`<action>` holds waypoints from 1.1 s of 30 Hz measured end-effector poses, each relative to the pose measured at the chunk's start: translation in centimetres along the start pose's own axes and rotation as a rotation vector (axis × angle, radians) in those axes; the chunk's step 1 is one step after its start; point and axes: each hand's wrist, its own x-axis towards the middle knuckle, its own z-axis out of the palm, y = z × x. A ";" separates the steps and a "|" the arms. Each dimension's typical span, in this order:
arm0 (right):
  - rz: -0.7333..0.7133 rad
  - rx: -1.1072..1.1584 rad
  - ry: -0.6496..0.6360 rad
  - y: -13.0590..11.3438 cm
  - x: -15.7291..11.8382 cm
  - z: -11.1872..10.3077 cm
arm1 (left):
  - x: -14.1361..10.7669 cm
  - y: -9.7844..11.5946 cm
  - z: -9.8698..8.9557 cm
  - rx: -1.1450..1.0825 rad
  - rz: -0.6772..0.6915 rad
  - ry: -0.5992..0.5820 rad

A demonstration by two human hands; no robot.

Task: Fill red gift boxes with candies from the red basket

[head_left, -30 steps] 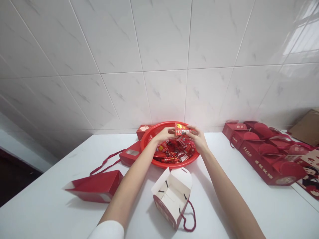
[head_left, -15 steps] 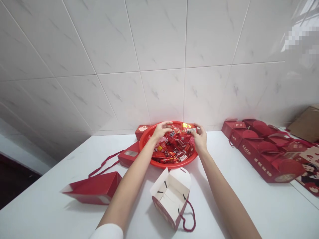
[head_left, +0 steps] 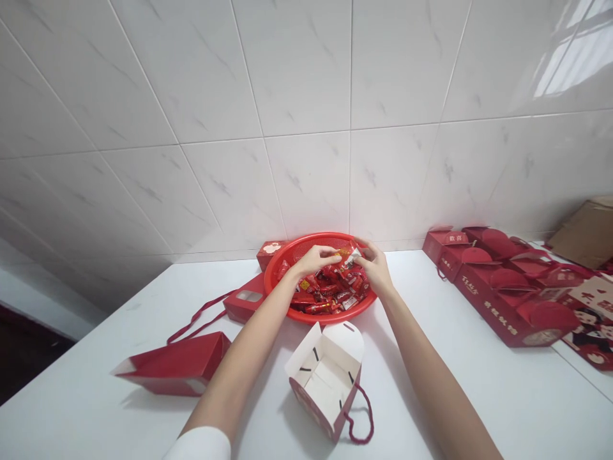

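Observation:
A red plastic basket holds many small red-wrapped candies. Over its far right part, my right hand pinches a shiny red and gold candy packet between thumb and fingers. My left hand reaches in from the left, thumb and fingertips closed at the packet's left edge. In front of the basket stands an open gift box, white inside and dark red outside, its flaps up and a dark red cord handle hanging on the right. No candy shows inside it.
To the left lie a red paper box on its side and another red box with a ribbon. A small red box sits behind the basket. Several closed red gift boxes and a cardboard box stand right. A tiled wall rises behind.
My hands have come together over the basket. The right hand has brought the packet leftward and lower, and the left hand's fingers have closed at its edge. The view has shifted slightly.

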 end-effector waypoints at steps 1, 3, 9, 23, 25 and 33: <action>0.012 0.011 0.003 0.0 0.0 0.0 | -0.1 0.0 0.0 0.008 0.016 -0.029; 0.035 0.018 0.013 0.0 0.0 0.0 | -0.2 0.1 -0.1 0.009 0.038 -0.041; -0.005 0.066 0.047 0.3 0.3 0.0 | 0.2 -0.2 -0.3 -0.062 0.035 0.016; 0.063 -0.186 -0.193 -0.8 -0.5 0.3 | -0.4 -2.4 -1.0 0.630 -0.334 -0.127; 0.066 -0.204 -0.174 -0.7 -0.5 0.4 | -0.4 -2.4 -0.8 0.635 -0.331 -0.184; 0.054 -0.220 -0.039 0.0 0.0 0.3 | -0.6 -1.9 -0.9 0.271 -0.175 -0.136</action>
